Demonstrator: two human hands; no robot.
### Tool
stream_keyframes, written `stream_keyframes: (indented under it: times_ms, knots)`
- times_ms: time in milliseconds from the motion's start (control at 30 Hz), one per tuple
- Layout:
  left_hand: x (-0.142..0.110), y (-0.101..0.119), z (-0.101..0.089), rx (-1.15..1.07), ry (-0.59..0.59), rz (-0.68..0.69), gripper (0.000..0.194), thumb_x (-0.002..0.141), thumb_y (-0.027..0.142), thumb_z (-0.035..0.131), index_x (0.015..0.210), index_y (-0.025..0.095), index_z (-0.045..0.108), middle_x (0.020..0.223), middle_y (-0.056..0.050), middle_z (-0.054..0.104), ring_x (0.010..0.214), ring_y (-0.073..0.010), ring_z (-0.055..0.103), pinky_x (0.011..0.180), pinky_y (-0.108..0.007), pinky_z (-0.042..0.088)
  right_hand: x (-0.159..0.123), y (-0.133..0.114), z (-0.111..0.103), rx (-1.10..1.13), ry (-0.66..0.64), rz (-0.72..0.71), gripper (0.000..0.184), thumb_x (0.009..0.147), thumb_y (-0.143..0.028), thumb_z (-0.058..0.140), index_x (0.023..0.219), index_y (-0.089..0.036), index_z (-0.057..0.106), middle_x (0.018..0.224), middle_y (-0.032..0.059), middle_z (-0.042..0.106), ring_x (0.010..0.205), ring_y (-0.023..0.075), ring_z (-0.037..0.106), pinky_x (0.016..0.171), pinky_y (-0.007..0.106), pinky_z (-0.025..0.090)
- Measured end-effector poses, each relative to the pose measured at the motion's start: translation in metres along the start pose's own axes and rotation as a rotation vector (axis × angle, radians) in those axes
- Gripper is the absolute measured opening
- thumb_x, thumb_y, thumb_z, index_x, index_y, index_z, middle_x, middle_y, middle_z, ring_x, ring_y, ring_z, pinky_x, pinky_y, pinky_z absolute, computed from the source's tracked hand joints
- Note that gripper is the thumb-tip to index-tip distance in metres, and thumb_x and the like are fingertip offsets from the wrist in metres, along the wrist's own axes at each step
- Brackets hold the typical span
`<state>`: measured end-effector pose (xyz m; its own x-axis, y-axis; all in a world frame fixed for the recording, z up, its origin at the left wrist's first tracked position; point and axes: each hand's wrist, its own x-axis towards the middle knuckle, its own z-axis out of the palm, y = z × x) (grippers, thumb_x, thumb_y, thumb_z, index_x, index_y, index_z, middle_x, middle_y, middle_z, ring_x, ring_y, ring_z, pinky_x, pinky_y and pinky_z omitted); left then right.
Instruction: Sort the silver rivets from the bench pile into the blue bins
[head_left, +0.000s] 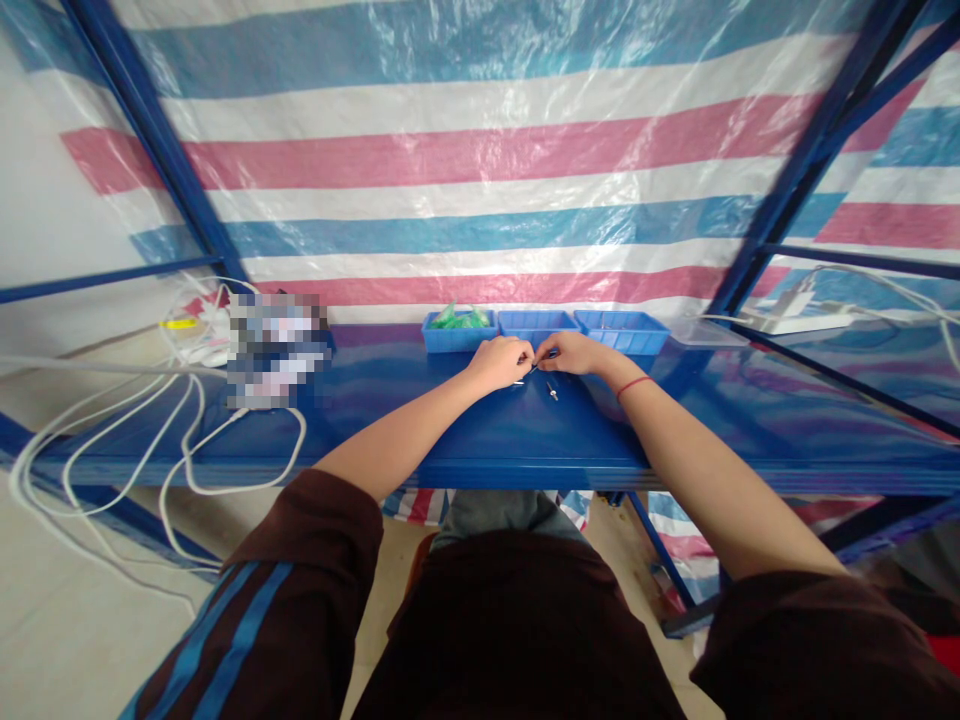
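Note:
Close together over the blue tabletop (495,430), both my hands are closed, fingertips almost meeting. My left hand (501,362) pinches something too small to make out. In my right hand (568,353), the fingers are pressed together around a thin dark piece (534,368) that shows between the two hands; its kind is unclear. Just below the right hand lies a small metal-tipped part (553,392), dark at one end. A short silvery piece (518,383) lies under the left hand, partly hidden by it.
Behind the hands stand three blue bins: the left bin (439,340) holds green items (459,317), beside a middle bin (536,320) and a right bin (637,335). White cables (199,440) loop over the table's left side. A power strip (799,318) lies at right, near a clear plastic lid (709,332).

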<state>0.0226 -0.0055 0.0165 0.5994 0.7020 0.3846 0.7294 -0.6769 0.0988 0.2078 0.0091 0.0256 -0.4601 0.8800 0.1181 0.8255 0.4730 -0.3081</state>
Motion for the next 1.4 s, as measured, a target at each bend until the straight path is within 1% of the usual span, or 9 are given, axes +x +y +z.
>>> stream_keyframes:
  times_ms: [200,400,533,700,900,1133,1233,1300,1400]
  knots:
    - [0.000,0.000,-0.001,-0.034,0.018,-0.066,0.023,0.085,0.028,0.051,0.100,0.022,0.068,0.104,-0.006,0.069,0.099,-0.0219,0.063,0.086,-0.032,0.048,-0.001,0.001,0.000,0.021,0.044,-0.031,0.016,0.071,-0.015,0.057,0.080,-0.018,0.071,0.078,0.0019,0.071,0.072,0.0151,0.062,0.068,0.024,0.045]
    - [0.004,-0.007,0.004,-0.112,0.061,-0.117,0.030,0.086,0.034,0.054,0.110,0.019,0.064,0.105,-0.007,0.070,0.105,-0.0249,0.061,0.090,-0.036,0.047,-0.004,0.001,-0.005,0.168,0.248,-0.082,0.013,0.074,-0.024,0.057,0.079,-0.016,0.065,0.075,0.0037,0.067,0.068,0.0151,0.058,0.065,0.026,0.045]
    - [0.008,-0.011,0.007,-0.327,0.125,-0.158,0.026,0.086,0.030,0.054,0.104,0.016,0.067,0.101,-0.009,0.071,0.095,-0.0229,0.065,0.085,-0.034,0.049,-0.005,-0.005,-0.007,0.375,0.299,-0.088,0.015,0.073,-0.029,0.060,0.078,-0.016,0.064,0.073,0.0039,0.066,0.067,0.0150,0.057,0.066,0.028,0.046]
    - [0.014,-0.013,0.009,-0.611,0.274,-0.158,0.014,0.085,0.024,0.056,0.087,0.015,0.067,0.092,-0.007,0.072,0.088,-0.0176,0.066,0.082,-0.029,0.048,-0.006,-0.014,-0.007,0.610,0.295,-0.048,0.018,0.070,-0.031,0.066,0.080,-0.015,0.065,0.072,0.0043,0.066,0.067,0.0150,0.058,0.063,0.028,0.046]
    - [0.019,-0.013,0.010,-0.853,0.400,-0.130,0.012,0.084,0.025,0.058,0.086,0.014,0.063,0.084,-0.006,0.071,0.084,-0.0157,0.065,0.082,-0.028,0.048,-0.007,-0.018,-0.007,0.757,0.297,-0.042,0.020,0.071,-0.033,0.069,0.081,-0.017,0.065,0.077,0.0051,0.067,0.073,0.0155,0.060,0.061,0.026,0.047]
    - [0.020,-0.013,0.009,-0.869,0.492,-0.093,0.012,0.085,0.026,0.058,0.085,0.015,0.062,0.083,-0.004,0.069,0.081,-0.0136,0.064,0.078,-0.025,0.048,-0.010,-0.021,-0.006,0.890,0.255,-0.030,0.025,0.075,-0.039,0.068,0.089,-0.018,0.065,0.098,0.0083,0.070,0.080,0.0157,0.063,0.066,0.026,0.050]
    - [0.018,-0.011,0.005,-0.820,0.510,-0.114,0.014,0.086,0.028,0.057,0.088,0.015,0.062,0.091,-0.004,0.069,0.083,-0.0129,0.063,0.078,-0.024,0.048,-0.009,-0.020,-0.006,0.895,0.217,-0.003,0.026,0.076,-0.042,0.068,0.086,-0.018,0.065,0.097,0.0084,0.070,0.079,0.0157,0.063,0.066,0.026,0.051]
    - [0.017,-0.009,0.003,-0.797,0.499,-0.140,0.016,0.087,0.029,0.055,0.093,0.016,0.062,0.096,-0.005,0.069,0.085,-0.0130,0.063,0.079,-0.024,0.048,-0.008,-0.020,-0.006,0.881,0.267,0.011,0.028,0.073,-0.043,0.070,0.083,-0.018,0.064,0.092,0.0080,0.070,0.076,0.0149,0.062,0.064,0.026,0.050]
    - [0.018,-0.009,0.002,-0.779,0.484,-0.167,0.018,0.089,0.029,0.053,0.098,0.016,0.062,0.100,-0.005,0.068,0.089,-0.0135,0.063,0.081,-0.025,0.048,-0.007,-0.022,-0.008,0.871,0.421,0.021,0.034,0.067,-0.044,0.074,0.086,-0.018,0.062,0.085,0.0064,0.069,0.070,0.0137,0.060,0.061,0.025,0.048]
